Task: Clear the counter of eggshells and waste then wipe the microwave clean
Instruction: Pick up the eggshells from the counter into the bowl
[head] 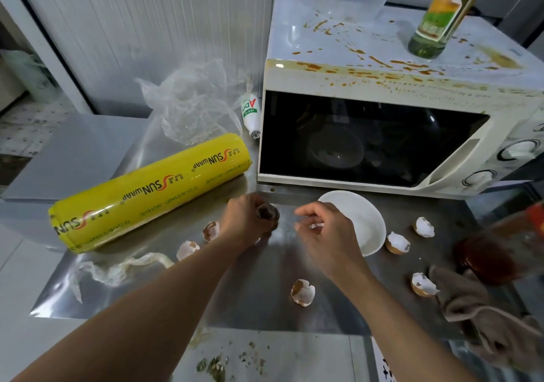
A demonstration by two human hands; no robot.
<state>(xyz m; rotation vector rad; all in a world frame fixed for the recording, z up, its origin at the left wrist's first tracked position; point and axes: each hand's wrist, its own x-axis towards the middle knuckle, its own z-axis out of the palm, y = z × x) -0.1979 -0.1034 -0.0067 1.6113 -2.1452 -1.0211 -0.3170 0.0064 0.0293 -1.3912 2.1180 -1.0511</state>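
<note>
I'm on the shell-gathering step: my left hand (pixel 247 217) cups a stack of brown eggshell halves (pixel 267 215) left of the white ceramic bowl (pixel 371 225), and my right hand (pixel 325 228) pinches a small white shell fragment (pixel 315 226) beside the bowl. Broken shells (pixel 303 292) lie all around it, so I judge the next move is dropping this piece into the stack and reaching for another.

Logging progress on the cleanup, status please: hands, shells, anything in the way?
Left hand grips a brown shell; right hand pinches a white fragment. Six eggshells remain on counter. Microwave unwiped; green bottle stands on it.
</note>
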